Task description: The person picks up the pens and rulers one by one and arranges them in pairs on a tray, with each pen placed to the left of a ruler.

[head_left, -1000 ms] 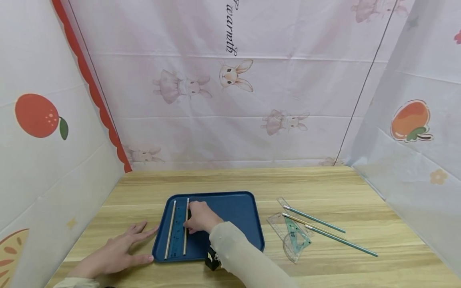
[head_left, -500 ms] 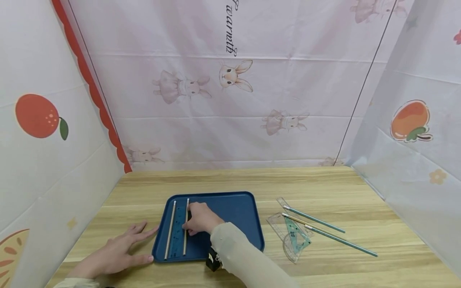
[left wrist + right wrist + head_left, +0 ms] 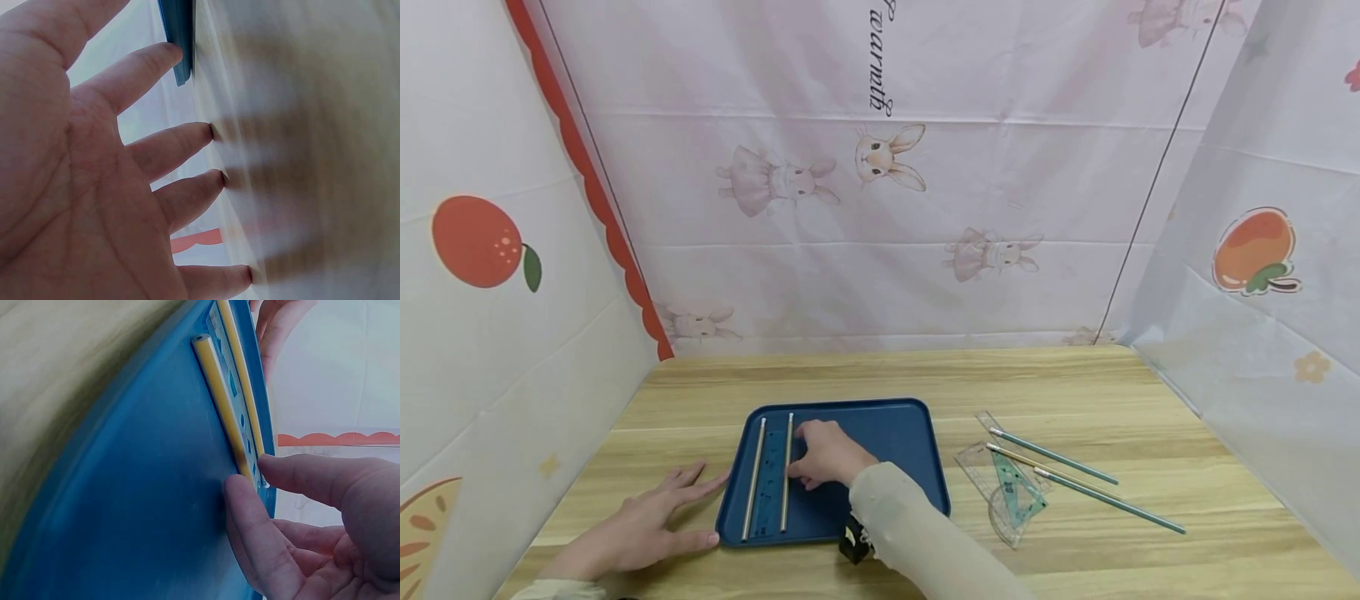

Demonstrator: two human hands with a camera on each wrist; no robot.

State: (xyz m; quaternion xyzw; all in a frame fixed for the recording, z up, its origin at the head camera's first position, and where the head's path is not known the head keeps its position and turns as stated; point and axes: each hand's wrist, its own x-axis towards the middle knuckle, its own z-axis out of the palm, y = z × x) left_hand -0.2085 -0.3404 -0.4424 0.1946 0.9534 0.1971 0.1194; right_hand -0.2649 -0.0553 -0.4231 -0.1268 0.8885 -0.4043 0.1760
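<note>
In the head view a dark blue tray (image 3: pixel 887 442) carries two gold pencils, one at its left side (image 3: pixel 754 483) and another (image 3: pixel 786 504) further right, with a teal ruler (image 3: pixel 769 483) lying between them. My right hand (image 3: pixel 833 454) is over the tray, fingertips right beside the right-hand pencil. The right wrist view shows thumb and index finger parted near the eraser end of that pencil (image 3: pixel 222 403). My left hand (image 3: pixel 643 525) lies spread on the table, with thumb and index fingertip at the tray's left edge; the left wrist view shows a finger against the tray rim (image 3: pixel 177 37).
Right of the tray, a green set square (image 3: pixel 1018 492), a clear protractor (image 3: pixel 1000 521) and a clear ruler (image 3: pixel 985 419) overlap. Two green pencils (image 3: pixel 1060 456) and a gold pencil (image 3: pixel 1022 460) lie across them. Patterned cloth walls (image 3: pixel 880 292) border the wooden table.
My right hand has let go of the right-hand gold pencil and shifted slightly right. The pencils and ruler stay in place; my left hand has not moved.
</note>
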